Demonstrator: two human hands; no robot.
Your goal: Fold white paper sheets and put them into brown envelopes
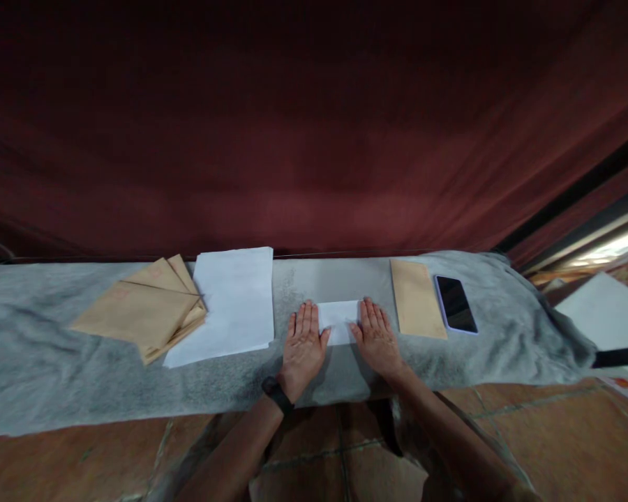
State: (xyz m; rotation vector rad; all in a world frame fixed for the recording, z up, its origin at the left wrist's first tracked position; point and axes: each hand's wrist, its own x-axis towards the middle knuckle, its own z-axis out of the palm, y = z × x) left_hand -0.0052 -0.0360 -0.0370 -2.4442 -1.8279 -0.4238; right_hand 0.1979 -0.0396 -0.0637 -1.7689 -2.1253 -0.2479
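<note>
A folded sheet of white paper [340, 322] lies on the grey cloth between my hands. My left hand [302, 345] rests flat over its left end, fingers stretched out and pointing away from me. Over the right end lies my right hand [377, 340], also flat with straight fingers. Both thumbs reach inward onto the paper. Just right of my right hand is a single brown envelope [417, 300]. To the left of my left hand is a stack of white paper sheets [238, 300].
Several brown envelopes [141, 300] lie fanned out at the left, partly over the sheets. A phone [456, 305] lies right of the single envelope. Grey cloth [42, 348] covers the narrow surface, backed by a dark red curtain [303, 160]. Tiled floor [555, 432] shows in front.
</note>
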